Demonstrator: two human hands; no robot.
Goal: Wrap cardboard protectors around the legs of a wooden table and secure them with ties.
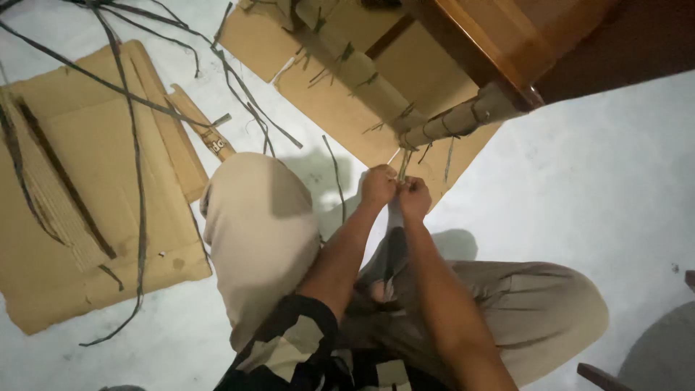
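We hold both forearms stretched out ahead of us, bare from the elbow down, and they converge until our hands meet. Our left hand [378, 185] is curled into a loose fist, knuckles up, fingers closed in a pinch. Our right hand [415, 198] sits just beside it, touching it, a little nearer to us, and its fingers are curled shut in the same way. Both wrists are straight. Our left upper arm wears a patterned sleeve down to the elbow.
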